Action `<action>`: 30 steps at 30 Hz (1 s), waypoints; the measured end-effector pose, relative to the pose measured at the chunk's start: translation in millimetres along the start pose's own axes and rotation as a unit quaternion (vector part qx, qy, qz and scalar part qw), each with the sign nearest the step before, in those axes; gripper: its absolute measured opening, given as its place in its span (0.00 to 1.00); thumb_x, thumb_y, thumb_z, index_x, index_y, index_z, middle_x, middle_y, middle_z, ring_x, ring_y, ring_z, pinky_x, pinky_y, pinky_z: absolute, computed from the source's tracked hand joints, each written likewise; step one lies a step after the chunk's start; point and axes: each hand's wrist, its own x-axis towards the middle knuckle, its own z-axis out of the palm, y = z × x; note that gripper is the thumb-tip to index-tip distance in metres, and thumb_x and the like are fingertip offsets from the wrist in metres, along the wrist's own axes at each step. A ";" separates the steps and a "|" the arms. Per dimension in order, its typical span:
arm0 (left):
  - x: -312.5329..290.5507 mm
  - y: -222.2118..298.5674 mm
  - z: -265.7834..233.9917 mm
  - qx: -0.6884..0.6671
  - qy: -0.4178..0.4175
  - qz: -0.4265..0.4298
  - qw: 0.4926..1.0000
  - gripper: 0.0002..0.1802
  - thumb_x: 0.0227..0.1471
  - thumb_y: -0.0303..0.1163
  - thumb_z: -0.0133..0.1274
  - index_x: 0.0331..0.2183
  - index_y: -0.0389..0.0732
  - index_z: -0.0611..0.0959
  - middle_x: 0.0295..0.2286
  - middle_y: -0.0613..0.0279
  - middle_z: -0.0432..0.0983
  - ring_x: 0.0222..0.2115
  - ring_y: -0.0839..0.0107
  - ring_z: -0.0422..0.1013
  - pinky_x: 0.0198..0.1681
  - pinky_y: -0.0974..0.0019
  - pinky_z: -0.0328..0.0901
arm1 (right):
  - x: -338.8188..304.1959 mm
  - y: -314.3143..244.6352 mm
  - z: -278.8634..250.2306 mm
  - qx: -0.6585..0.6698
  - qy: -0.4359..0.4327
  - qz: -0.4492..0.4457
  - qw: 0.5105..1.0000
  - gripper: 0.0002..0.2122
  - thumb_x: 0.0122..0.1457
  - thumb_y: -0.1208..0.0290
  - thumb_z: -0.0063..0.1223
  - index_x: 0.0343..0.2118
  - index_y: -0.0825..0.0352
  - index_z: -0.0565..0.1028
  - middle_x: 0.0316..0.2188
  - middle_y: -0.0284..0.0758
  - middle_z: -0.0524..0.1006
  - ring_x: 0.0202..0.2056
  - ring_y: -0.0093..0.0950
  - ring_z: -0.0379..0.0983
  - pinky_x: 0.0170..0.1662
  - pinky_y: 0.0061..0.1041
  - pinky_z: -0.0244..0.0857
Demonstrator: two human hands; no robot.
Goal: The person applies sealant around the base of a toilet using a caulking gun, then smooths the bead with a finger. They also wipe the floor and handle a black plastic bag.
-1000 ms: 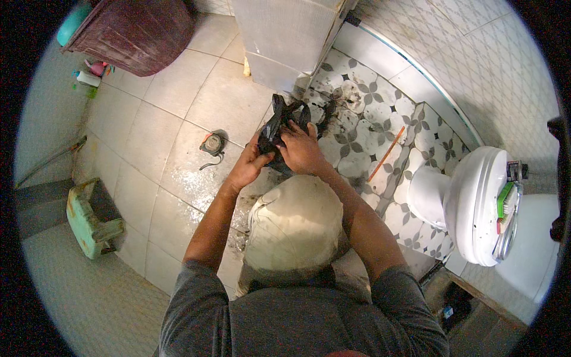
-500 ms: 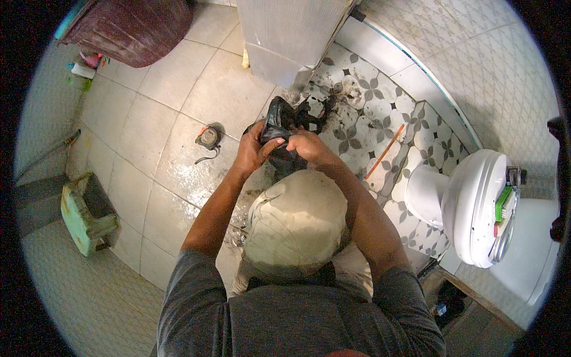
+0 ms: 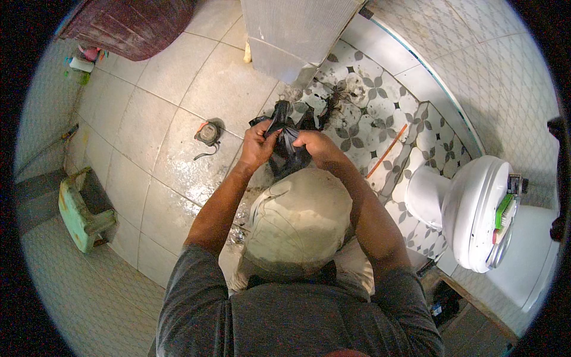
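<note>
Right hand (image 3: 317, 146) has shifted from over the mouth of a black plastic bag (image 3: 291, 156) to its right side over the last second, and the bag's top now stands gathered in an upright bunch. It hangs between the two hands, just above the middle of the view. Left hand (image 3: 257, 147) is curled closed, pinching the bag's left edge; the right pinches thin, shiny, creased plastic between thumb and fingers, most of them hidden.

Clock directions start at the hands. At six o'clock, close by, is a rounded bulge of cream cloth (image 3: 300, 223). At one o'clock, black grime (image 3: 336, 104) smears a patterned floor (image 3: 375, 89) of white tiles with grey petals. A thin orange stick (image 3: 386, 152) lies there at three o'clock. Farther, toward four, stands a smooth white toilet (image 3: 476, 214) with a green brush (image 3: 504, 208) on it.

Large beige tiles (image 3: 220, 77) cover the left side, wet and glossy at eight o'clock. A round-cornered tape measure (image 3: 208, 134) lies at nine, well apart from the left hand. Beyond, near the wall, sits a worn pale-green stool (image 3: 83, 217).

Close at twelve, a ribbed grey pillar (image 3: 291, 38) limits forward reach. The widest stretch of floor runs toward ten, up to a dark maroon tub (image 3: 128, 27).
</note>
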 end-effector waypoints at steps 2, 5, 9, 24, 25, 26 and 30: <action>3.2 -3.5 -1.4 -0.002 -0.002 -0.039 0.999 0.10 0.64 0.28 0.59 0.45 0.34 0.86 0.33 0.63 0.84 0.33 0.77 0.74 0.39 0.69 0.71 | -5.6 -3.3 -2.4 -0.077 -0.002 -0.062 0.995 0.15 0.64 0.66 0.53 0.44 0.73 0.81 0.39 0.34 0.85 0.39 0.25 0.80 0.50 0.29 0.71; 8.1 -0.8 -5.4 0.022 -0.011 -0.054 0.998 0.12 0.65 0.31 0.59 0.46 0.35 0.87 0.33 0.63 0.85 0.33 0.77 0.76 0.39 0.69 0.71 | -11.1 -10.2 -3.4 -0.116 -0.011 -0.137 0.984 0.17 0.66 0.63 0.55 0.48 0.73 0.82 0.40 0.36 0.85 0.40 0.25 0.80 0.49 0.28 0.72; 9.1 9.0 -6.8 -0.007 -0.016 -0.128 0.992 0.12 0.66 0.33 0.60 0.44 0.32 0.86 0.31 0.64 0.84 0.31 0.80 0.74 0.37 0.68 0.71 | -25.6 -21.2 0.0 -0.103 0.079 -0.144 0.981 0.17 0.67 0.61 0.57 0.50 0.69 0.83 0.40 0.42 0.85 0.41 0.30 0.81 0.48 0.29 0.73; 20.1 25.5 -12.7 -0.138 -0.089 -0.261 0.951 0.19 0.67 0.43 0.60 0.42 0.34 0.86 0.33 0.65 0.85 0.28 0.79 0.76 0.33 0.69 0.71 | -40.7 -31.6 -12.5 0.008 0.248 -0.071 0.966 0.24 0.54 0.69 0.75 0.52 0.67 0.77 0.38 0.37 0.85 0.37 0.24 0.80 0.44 0.24 0.73; 21.0 28.5 -12.1 -0.117 -0.079 -0.276 0.951 0.19 0.67 0.43 0.60 0.42 0.34 0.86 0.33 0.65 0.85 0.28 0.79 0.76 0.33 0.69 0.71 | -39.4 -30.1 -12.4 0.041 0.269 -0.095 0.958 0.27 0.54 0.69 0.76 0.55 0.67 0.74 0.39 0.38 0.84 0.38 0.25 0.80 0.45 0.25 0.73; 21.8 31.0 -11.5 -0.116 -0.073 -0.280 0.950 0.20 0.67 0.44 0.60 0.42 0.34 0.86 0.32 0.65 0.85 0.28 0.78 0.76 0.34 0.69 0.71 | -39.3 -29.4 -12.7 0.074 0.287 -0.085 0.951 0.31 0.53 0.70 0.76 0.58 0.67 0.71 0.41 0.38 0.84 0.39 0.27 0.81 0.46 0.25 0.74; 22.4 37.8 -11.7 -0.107 -0.052 -0.310 0.943 0.22 0.68 0.47 0.59 0.43 0.33 0.86 0.34 0.62 0.85 0.30 0.77 0.77 0.35 0.69 0.72 | -54.4 -34.4 -24.5 0.046 0.302 -0.172 0.936 0.39 0.49 0.64 0.78 0.63 0.65 0.68 0.57 0.46 0.75 0.57 0.40 0.73 0.60 0.42 0.69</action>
